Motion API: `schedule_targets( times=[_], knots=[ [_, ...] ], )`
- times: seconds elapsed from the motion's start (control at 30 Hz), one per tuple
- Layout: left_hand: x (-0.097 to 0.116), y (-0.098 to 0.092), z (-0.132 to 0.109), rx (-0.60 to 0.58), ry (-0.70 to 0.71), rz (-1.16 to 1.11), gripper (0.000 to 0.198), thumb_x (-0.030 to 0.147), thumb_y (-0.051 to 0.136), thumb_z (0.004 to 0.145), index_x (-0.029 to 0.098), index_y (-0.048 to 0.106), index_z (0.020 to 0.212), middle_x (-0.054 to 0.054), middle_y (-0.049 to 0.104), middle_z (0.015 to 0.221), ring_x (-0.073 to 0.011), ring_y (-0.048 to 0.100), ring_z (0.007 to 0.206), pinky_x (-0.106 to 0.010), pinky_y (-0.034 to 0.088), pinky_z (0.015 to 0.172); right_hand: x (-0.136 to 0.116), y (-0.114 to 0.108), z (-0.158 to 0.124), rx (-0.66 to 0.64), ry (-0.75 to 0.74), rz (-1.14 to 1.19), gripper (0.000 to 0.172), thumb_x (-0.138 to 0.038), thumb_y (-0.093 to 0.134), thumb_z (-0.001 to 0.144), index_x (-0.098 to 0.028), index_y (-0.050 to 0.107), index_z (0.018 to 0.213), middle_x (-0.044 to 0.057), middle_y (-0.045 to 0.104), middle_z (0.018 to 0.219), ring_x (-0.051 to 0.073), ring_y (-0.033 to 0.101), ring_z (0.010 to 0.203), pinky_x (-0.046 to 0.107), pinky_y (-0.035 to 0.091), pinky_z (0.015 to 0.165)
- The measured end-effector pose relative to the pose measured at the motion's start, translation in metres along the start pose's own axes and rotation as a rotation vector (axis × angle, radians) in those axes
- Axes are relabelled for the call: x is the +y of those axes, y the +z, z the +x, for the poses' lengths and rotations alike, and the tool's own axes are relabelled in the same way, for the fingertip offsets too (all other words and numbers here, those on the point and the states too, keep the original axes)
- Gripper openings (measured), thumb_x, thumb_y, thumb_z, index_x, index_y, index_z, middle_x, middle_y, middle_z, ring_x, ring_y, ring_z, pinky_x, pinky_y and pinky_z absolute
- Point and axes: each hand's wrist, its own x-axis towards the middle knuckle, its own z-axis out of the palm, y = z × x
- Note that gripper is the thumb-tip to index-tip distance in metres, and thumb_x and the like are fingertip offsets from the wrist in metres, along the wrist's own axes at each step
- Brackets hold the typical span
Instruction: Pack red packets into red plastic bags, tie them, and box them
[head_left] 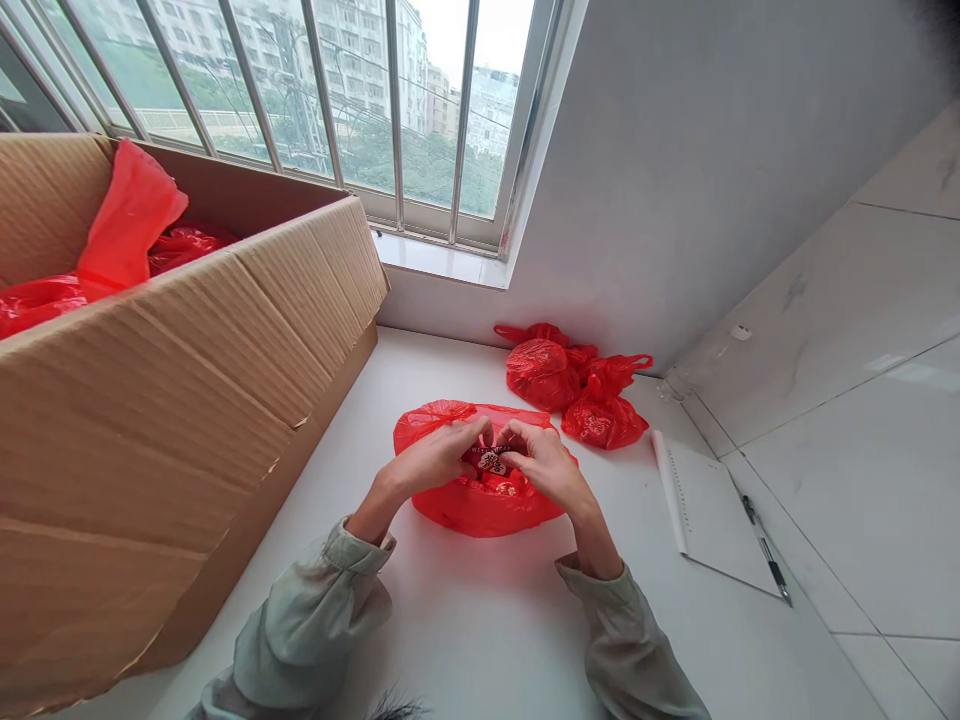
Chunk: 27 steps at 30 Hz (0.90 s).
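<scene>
An opened red plastic bag (480, 515) lies spread on the white table, with small shiny red packets (506, 484) inside it. Among them is a dark red box or packet (491, 461) printed with white lettering and a pale emblem. My left hand (450, 450) reaches in from the left, fingers curled and closed at the top of this dark red piece. From the other side, my right hand (546, 462) has its thumb and fingers closed at the right edge of the same piece. The fingers partly cover it, and its full shape is hidden.
Several tied red bags (544, 375) lie against the wall at the back. A large cardboard box (225, 370) with red bags (131, 220) in it stands at left. At right are a notepad (716, 510) and a pen (766, 550). A barred window (337, 110) is behind.
</scene>
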Motion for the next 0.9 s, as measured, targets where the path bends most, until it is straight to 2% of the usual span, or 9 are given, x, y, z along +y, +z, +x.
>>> schedule_targets(
  times=[0.13,0.3,0.4,0.5,0.63,0.77,0.9],
  knots=[
    [0.0,0.002,0.001,0.0,0.007,0.044,0.017,0.013,0.049,0.075,0.021,0.044,0.089,-0.002,0.061,0.086,-0.0203,0.056,0.081,-0.03,0.041,0.066,-0.005,-0.001,-0.005,0.001,0.013,-0.073,0.013,-0.013,0.048,0.079,-0.023,0.056,0.083,-0.002,0.07,0.076,0.015,0.065,0.073,0.024,0.047,0.068],
    [-0.002,0.013,0.006,0.027,-0.007,0.196,0.023,0.005,0.047,0.072,0.021,0.045,0.088,-0.004,0.06,0.091,-0.0198,0.055,0.082,-0.029,0.041,0.067,-0.006,-0.003,-0.009,0.091,0.158,-0.506,0.02,-0.008,0.047,0.08,-0.022,0.06,0.086,0.003,0.068,0.082,0.018,0.062,0.079,0.025,0.038,0.067],
    [0.002,0.02,0.008,0.002,-0.067,0.314,0.029,-0.001,0.045,0.07,0.019,0.047,0.091,-0.007,0.06,0.097,-0.0193,0.055,0.081,-0.029,0.042,0.067,-0.001,-0.003,-0.008,0.104,0.211,-0.661,0.024,-0.007,0.045,0.084,-0.021,0.062,0.093,0.007,0.069,0.09,0.019,0.062,0.086,0.026,0.035,0.067],
    [0.005,0.024,0.006,-0.08,-0.143,0.382,0.033,-0.005,0.042,0.073,0.017,0.052,0.096,-0.01,0.063,0.103,-0.0198,0.06,0.085,-0.028,0.046,0.07,0.005,-0.001,-0.004,0.101,0.207,-0.643,0.025,-0.007,0.045,0.086,-0.02,0.063,0.096,0.008,0.069,0.096,0.02,0.063,0.09,0.026,0.036,0.069],
    [0.006,0.024,-0.002,-0.118,-0.215,0.414,0.033,-0.008,0.039,0.073,0.015,0.058,0.089,-0.012,0.068,0.097,-0.0229,0.064,0.085,-0.03,0.048,0.071,0.006,0.003,0.001,0.117,0.15,-0.525,0.026,-0.01,0.045,0.089,-0.021,0.063,0.104,0.007,0.07,0.1,0.02,0.062,0.096,0.026,0.039,0.074],
    [0.012,0.025,-0.008,-0.114,-0.241,0.456,0.036,-0.009,0.035,0.074,0.012,0.06,0.088,-0.015,0.069,0.094,-0.0258,0.065,0.082,-0.034,0.048,0.071,-0.002,0.005,0.0,0.048,0.22,-0.584,0.024,-0.02,0.048,0.094,-0.02,0.059,0.116,0.008,0.069,0.095,0.021,0.062,0.093,0.027,0.038,0.074],
    [0.021,0.024,-0.006,-0.103,-0.174,0.456,0.036,-0.008,0.037,0.078,0.011,0.06,0.098,-0.015,0.067,0.103,-0.0263,0.063,0.092,-0.034,0.047,0.079,-0.013,0.001,-0.012,-0.1,0.245,-0.743,0.008,-0.019,0.058,0.088,-0.019,0.062,0.095,0.007,0.067,0.091,0.021,0.061,0.086,0.028,0.033,0.066]
  ],
)
